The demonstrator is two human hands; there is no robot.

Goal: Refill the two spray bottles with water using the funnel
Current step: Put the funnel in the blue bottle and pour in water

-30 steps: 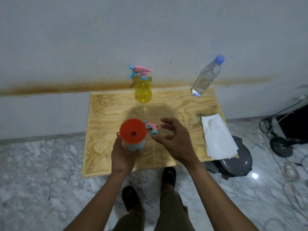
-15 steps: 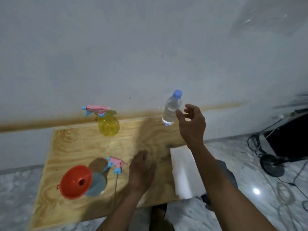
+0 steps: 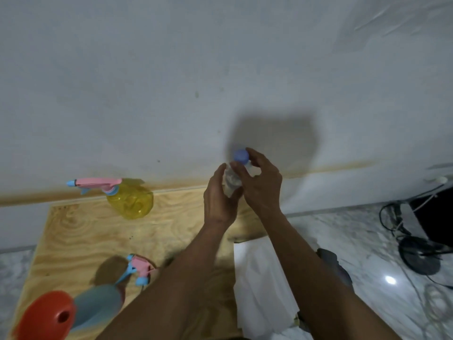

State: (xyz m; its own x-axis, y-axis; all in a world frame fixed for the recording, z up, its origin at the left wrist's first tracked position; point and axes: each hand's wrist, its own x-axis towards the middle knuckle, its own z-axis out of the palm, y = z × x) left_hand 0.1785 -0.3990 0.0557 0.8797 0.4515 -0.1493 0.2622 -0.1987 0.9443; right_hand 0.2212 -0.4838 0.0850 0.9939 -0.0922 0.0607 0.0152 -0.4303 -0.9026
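Fingers (image 3: 241,169) of the right hand (image 3: 261,186) are pinched around the blue cap (image 3: 241,155) while the water bottle (image 3: 231,184) is gripped by the left hand (image 3: 219,200); water could be squeezed out once the cap is loosened.

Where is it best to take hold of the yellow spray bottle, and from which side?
Grip the yellow spray bottle at the narrow neck under the pink trigger head, coming from the right: the nozzle points left, and the round body is wide.

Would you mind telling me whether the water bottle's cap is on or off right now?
On. The blue cap sits atop the water bottle, with the right hand at it and the left hand gripping the body.
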